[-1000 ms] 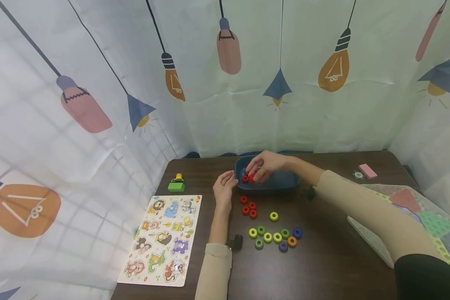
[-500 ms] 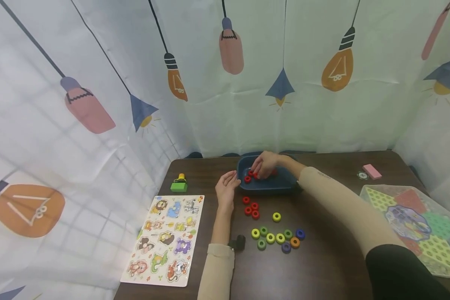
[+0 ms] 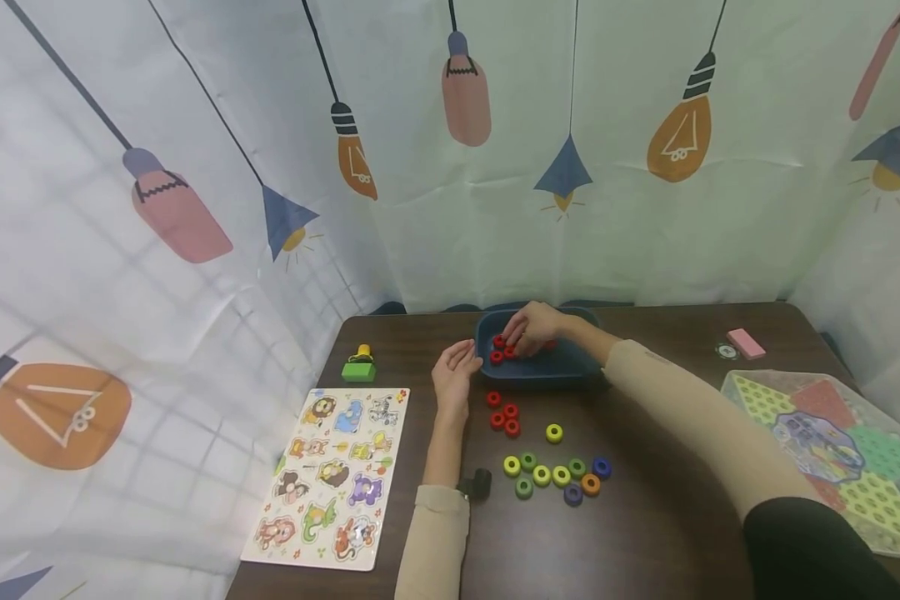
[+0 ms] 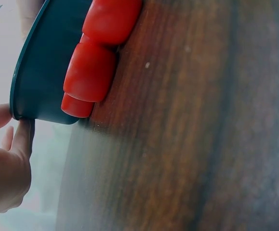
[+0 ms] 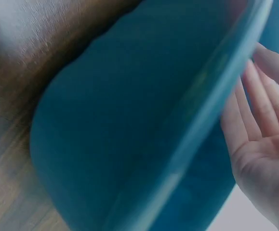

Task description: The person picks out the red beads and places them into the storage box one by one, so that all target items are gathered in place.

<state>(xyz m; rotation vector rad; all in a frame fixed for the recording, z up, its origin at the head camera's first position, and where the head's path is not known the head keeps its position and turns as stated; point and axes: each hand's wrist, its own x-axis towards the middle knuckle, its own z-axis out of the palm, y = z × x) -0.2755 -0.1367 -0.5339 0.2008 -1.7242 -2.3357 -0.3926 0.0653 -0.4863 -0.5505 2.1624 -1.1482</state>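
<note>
Right hand (image 3: 534, 327) reaches among red rings (image 3: 497, 357) inside the blue tray (image 3: 543, 381), its grip impossible to tell, while the left hand (image 3: 452, 377), fingers apart against the tray's end, should prevent sliding.

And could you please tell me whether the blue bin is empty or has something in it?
It is not empty: the head view shows several red rings inside the blue bin, by the right hand.

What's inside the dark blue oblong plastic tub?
Small red rings lie in the tub, showing on both sides of the right hand; whatever lies beneath that hand is hidden.
</note>
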